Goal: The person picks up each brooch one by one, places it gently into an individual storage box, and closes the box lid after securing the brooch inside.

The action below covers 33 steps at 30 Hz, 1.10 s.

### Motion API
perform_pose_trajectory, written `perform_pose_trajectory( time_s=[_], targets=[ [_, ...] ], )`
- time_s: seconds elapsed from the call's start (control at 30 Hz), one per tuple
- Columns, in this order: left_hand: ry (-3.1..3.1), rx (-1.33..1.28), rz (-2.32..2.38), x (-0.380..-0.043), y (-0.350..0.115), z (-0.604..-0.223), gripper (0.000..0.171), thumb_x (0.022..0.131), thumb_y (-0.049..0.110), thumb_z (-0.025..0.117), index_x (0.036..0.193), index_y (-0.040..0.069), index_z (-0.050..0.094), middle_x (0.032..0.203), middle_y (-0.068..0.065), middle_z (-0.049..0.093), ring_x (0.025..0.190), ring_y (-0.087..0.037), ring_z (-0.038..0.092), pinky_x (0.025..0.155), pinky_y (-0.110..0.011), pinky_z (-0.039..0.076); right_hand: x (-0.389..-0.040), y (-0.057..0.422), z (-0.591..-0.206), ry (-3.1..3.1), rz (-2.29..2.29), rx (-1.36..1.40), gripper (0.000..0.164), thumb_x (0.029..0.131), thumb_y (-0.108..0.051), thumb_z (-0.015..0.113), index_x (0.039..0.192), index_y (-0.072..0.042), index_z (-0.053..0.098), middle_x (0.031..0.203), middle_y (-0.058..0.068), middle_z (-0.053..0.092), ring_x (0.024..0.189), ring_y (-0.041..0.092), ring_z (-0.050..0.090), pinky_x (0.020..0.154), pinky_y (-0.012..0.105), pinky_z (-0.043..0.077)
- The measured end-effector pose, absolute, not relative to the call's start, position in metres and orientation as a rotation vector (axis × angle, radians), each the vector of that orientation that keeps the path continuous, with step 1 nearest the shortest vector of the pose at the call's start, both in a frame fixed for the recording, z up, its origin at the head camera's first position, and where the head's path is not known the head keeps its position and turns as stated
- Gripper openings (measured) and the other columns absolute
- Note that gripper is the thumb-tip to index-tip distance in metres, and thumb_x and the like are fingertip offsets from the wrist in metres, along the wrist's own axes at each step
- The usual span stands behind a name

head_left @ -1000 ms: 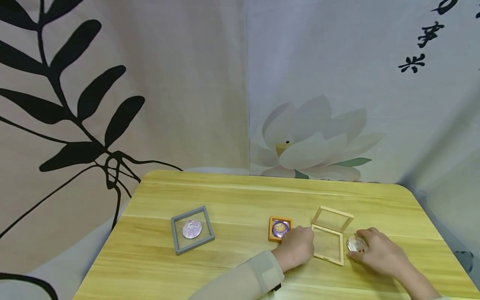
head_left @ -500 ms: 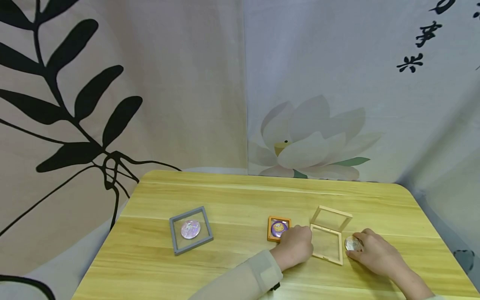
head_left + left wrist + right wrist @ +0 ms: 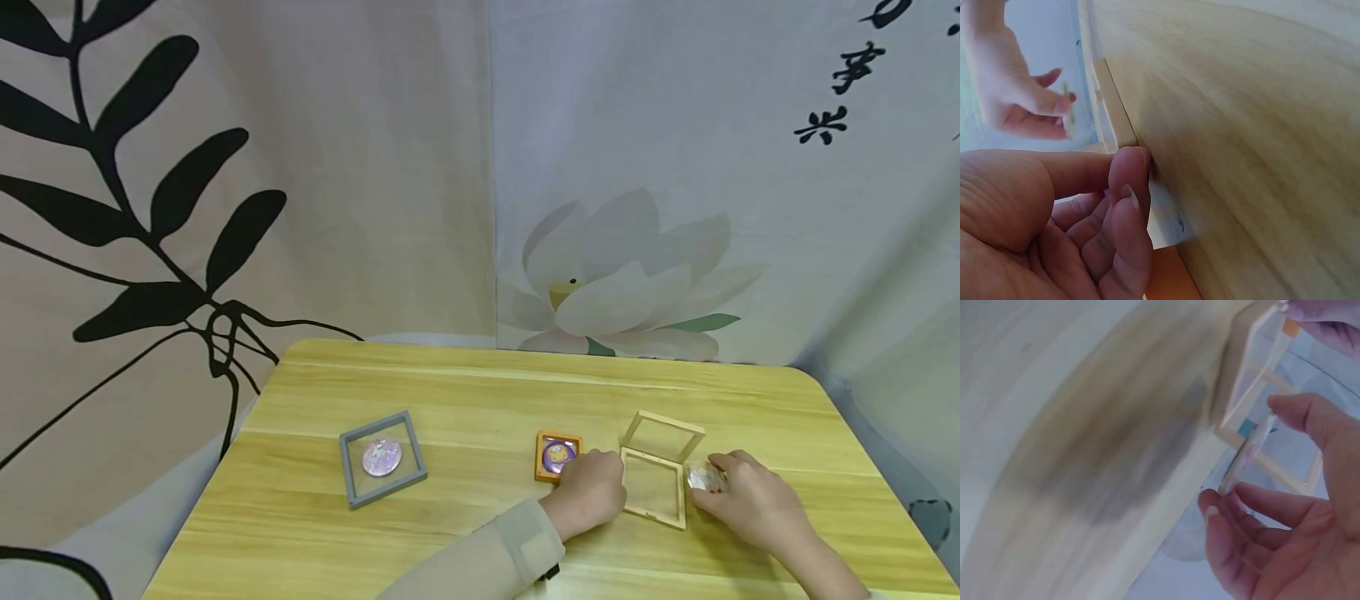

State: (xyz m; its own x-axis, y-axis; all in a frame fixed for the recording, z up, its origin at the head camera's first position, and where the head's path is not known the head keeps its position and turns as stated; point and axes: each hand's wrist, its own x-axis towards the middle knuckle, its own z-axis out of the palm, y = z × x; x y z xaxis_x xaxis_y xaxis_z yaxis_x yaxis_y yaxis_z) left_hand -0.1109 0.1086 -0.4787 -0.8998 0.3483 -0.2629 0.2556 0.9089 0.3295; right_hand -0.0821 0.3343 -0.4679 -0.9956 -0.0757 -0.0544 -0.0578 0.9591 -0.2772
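Observation:
My right hand pinches a shiny round badge by its rim, between thumb and fingertips, just right of a cream display frame. In the right wrist view the badge is lifted off the table and tilted on edge. The cream frame lies with its lid raised at the back; clear film spans both halves. My left hand grips the frame's left edge with curled fingers, seen close up in the left wrist view, where the frame meets the thumb and fingertip.
Beside my left hand lies an orange frame with a purple badge in it, partly covered. Farther left is a grey frame holding a pinkish badge. The wooden table ends at a printed curtain.
My right hand has moved slightly left and raised the badge, bringing it close to the cream frame's right edge. My left hand stays at the frame.

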Motion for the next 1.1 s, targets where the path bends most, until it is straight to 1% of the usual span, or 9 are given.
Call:
perform_pose_trajectory(
  time_s=[0.07,0.23,0.4,0.53,0.73,0.9,1.0,1.1],
  targets=[
    [2.755,0.448,0.416,-0.111,0.109,-0.479,0.038,0.093,0.012,0.069,0.060,0.017,0.050,0.056,0.003,0.046,0.047,-0.012,0.040,0.043,-0.029,0.037,-0.081,0.330,-0.465,3.073,-0.444,-0.105,0.067,0.082,-0.040,0.085,0.119,0.012,0.067,0.116,0.028,0.066,0.094,0.042,0.069,0.071,0.058,0.055],
    [2.757,0.458,0.422,-0.112,0.108,-0.479,0.037,0.093,0.014,0.069,0.061,0.017,0.051,0.058,0.003,0.050,0.049,-0.012,0.043,0.045,-0.030,0.040,-0.078,0.319,-0.459,3.128,-0.483,-0.122,0.058,0.080,-0.037,0.086,0.115,0.008,0.071,0.114,0.022,0.069,0.090,0.035,0.070,0.067,0.054,0.056],
    [2.739,0.466,0.431,-0.112,0.106,-0.478,0.038,0.094,0.015,0.069,0.061,0.017,0.051,0.057,0.003,0.048,0.049,-0.012,0.043,0.045,-0.030,0.039,-0.075,0.308,-0.458,3.130,-0.522,-0.135,0.056,0.080,-0.035,0.087,0.115,0.006,0.073,0.113,0.018,0.070,0.087,0.031,0.070,0.064,0.051,0.055],
    [2.748,0.493,0.435,-0.111,0.105,-0.477,0.035,0.096,0.018,0.069,0.063,0.017,0.055,0.059,0.003,0.051,0.050,-0.012,0.046,0.046,-0.030,0.041,-0.075,0.300,-0.462,3.160,-0.535,-0.204,0.051,0.078,-0.033,0.089,0.112,0.003,0.075,0.110,0.016,0.072,0.082,0.026,0.068,0.063,0.049,0.055],
    [2.775,0.577,0.410,-0.106,0.104,-0.478,0.035,0.098,0.016,0.067,0.065,0.018,0.058,0.061,0.005,0.054,0.052,-0.011,0.050,0.046,-0.029,0.043,-0.076,0.290,-0.471,3.174,-0.540,-0.289,0.044,0.077,-0.031,0.089,0.107,-0.001,0.077,0.101,0.009,0.072,0.076,0.019,0.064,0.059,0.045,0.054],
    [2.779,0.575,0.412,-0.106,0.104,-0.478,0.032,0.097,0.018,0.068,0.067,0.018,0.060,0.062,0.006,0.055,0.054,-0.011,0.051,0.048,-0.030,0.045,-0.076,0.282,-0.476,3.175,-0.559,-0.320,0.046,0.076,-0.030,0.090,0.107,0.001,0.077,0.102,0.010,0.072,0.080,0.021,0.067,0.063,0.045,0.056],
    [2.784,0.579,0.417,-0.107,0.104,-0.478,0.031,0.097,0.019,0.069,0.067,0.018,0.061,0.063,0.006,0.055,0.055,-0.011,0.051,0.049,-0.030,0.045,-0.077,0.278,-0.478,3.181,-0.550,-0.330,0.044,0.077,-0.030,0.090,0.106,0.000,0.077,0.104,0.010,0.073,0.084,0.025,0.070,0.067,0.048,0.057],
    [2.791,0.575,0.411,-0.107,0.104,-0.479,0.030,0.097,0.021,0.070,0.068,0.018,0.062,0.065,0.006,0.057,0.056,-0.010,0.052,0.049,-0.031,0.046,-0.078,0.276,-0.481,3.177,-0.543,-0.335,0.041,0.077,-0.030,0.089,0.105,-0.002,0.077,0.104,0.008,0.073,0.086,0.026,0.070,0.068,0.048,0.057]
  ],
)
